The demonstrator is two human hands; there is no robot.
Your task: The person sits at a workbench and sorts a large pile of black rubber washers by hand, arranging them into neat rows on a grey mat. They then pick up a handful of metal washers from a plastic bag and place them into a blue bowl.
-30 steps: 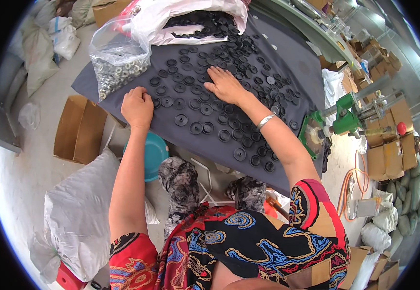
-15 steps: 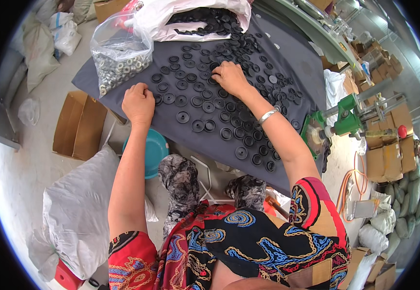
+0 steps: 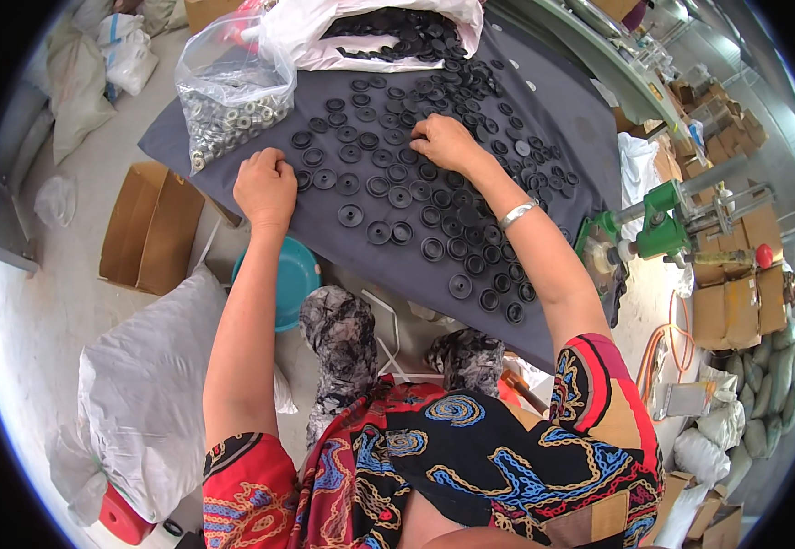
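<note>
Many round black discs (image 3: 350, 216) with raised rims and small centre holes lie spread over a dark grey cloth (image 3: 324, 240) on the table. My left hand (image 3: 267, 190) rests at the cloth's left edge, fingers curled in; whatever they may hold is hidden. Further right, my right hand (image 3: 445, 144), with a silver bangle (image 3: 517, 213) on its wrist, is over the discs. Its thumb and fingers are pinched together among them, and anything between the tips is too covered to name. A clear plastic bag (image 3: 237, 96) of small silver metal ring-shaped parts stands beyond my left hand.
A white sack (image 3: 297, 37) spills more black discs at the table's far side. A green hand press (image 3: 658, 224) stands at the right edge. Below the left edge are a teal basin (image 3: 297, 284), a cardboard box (image 3: 149, 229) and a large white sack (image 3: 155, 366).
My right hand has shifted slightly right and nearer to me, its fingers still pinched. My left hand stays almost in place; the whole view has shifted a little.
</note>
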